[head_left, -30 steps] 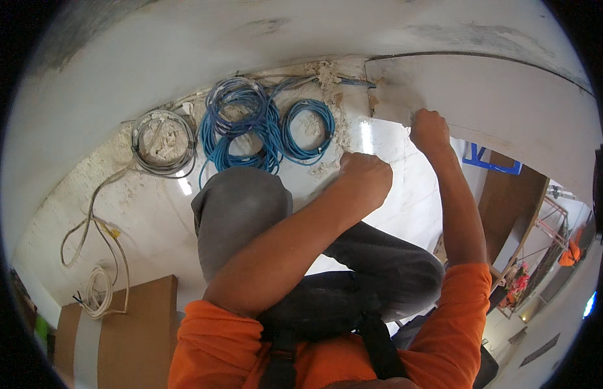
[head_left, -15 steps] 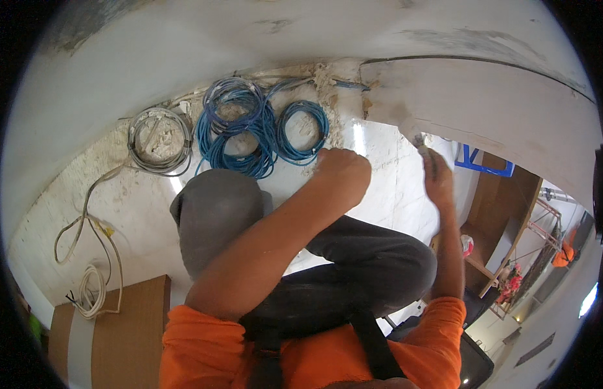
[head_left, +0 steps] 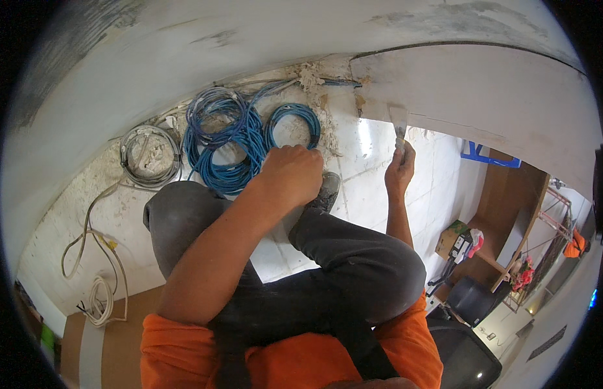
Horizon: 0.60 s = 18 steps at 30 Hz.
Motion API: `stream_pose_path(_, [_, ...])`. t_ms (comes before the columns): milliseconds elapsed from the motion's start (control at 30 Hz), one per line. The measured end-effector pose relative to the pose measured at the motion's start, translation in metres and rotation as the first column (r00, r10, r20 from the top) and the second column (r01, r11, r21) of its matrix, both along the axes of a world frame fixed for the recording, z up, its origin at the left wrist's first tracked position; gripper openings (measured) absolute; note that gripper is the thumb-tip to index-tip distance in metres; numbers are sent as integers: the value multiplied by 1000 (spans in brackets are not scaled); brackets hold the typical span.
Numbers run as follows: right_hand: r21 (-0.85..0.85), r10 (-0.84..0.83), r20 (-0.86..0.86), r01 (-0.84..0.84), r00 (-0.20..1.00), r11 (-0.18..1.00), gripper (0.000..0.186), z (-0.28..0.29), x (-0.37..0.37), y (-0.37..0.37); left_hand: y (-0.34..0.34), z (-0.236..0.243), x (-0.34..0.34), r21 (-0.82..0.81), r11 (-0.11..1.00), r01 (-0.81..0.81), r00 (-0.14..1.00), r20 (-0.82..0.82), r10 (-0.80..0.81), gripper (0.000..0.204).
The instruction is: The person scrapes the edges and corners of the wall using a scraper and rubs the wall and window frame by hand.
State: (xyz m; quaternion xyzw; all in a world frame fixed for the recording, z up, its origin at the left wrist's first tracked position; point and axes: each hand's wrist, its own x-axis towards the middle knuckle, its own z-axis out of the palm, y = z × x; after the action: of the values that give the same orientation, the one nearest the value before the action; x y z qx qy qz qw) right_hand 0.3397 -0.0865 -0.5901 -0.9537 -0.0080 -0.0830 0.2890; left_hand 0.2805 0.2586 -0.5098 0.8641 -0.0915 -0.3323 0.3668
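Head view shows a person crouched over a tiled floor (head_left: 379,188), knees up, working where a white wall panel (head_left: 483,97) ends at about 1 o'clock. The right hand (head_left: 400,172) is wrapped tight round the handle of a putty knife (head_left: 399,126), blade up and lying against the panel's lower corner. The left hand (head_left: 291,174) is curled into a loose fist near the centre, just above the knee; I cannot tell whether it holds anything. Coils of blue cable (head_left: 240,139) lie at 11 o'clock, a grey cable coil (head_left: 149,155) at 10, both close to the crumbled plaster along the wall foot. To do this stroke well, I judge the blade should stay at a low angle to the panel, with even pressure from the wrist and short pulls along the edge, so the corner is not gouged and the debris falls away from the cables
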Motion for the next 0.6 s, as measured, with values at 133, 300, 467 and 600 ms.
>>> stream_pose_path(133, [-25, -52, 17, 53, 998, 998, 29, 3, 5, -2, -5, -5, 2, -27, 999, 32, 999, 32, -31, 36])
stream_pose_path(300, [-262, -163, -9, 155, 987, 953, 28, 20, -7, 5, -5, -3, 6, -42, 999, 19, 1000, 13, -18, 33])
stream_pose_path(467, [-367, -107, 3, 101, 994, 925, 28, 43, -36, 2, -7, -2, 11, -76, 997, -15, 1000, 25, 17, 31])
stream_pose_path(600, [-477, 101, -124, -148, 987, 866, 22, 70, -16, 29, -2, 0, 13, -46, 999, -15, 1000, 14, 16, 30])
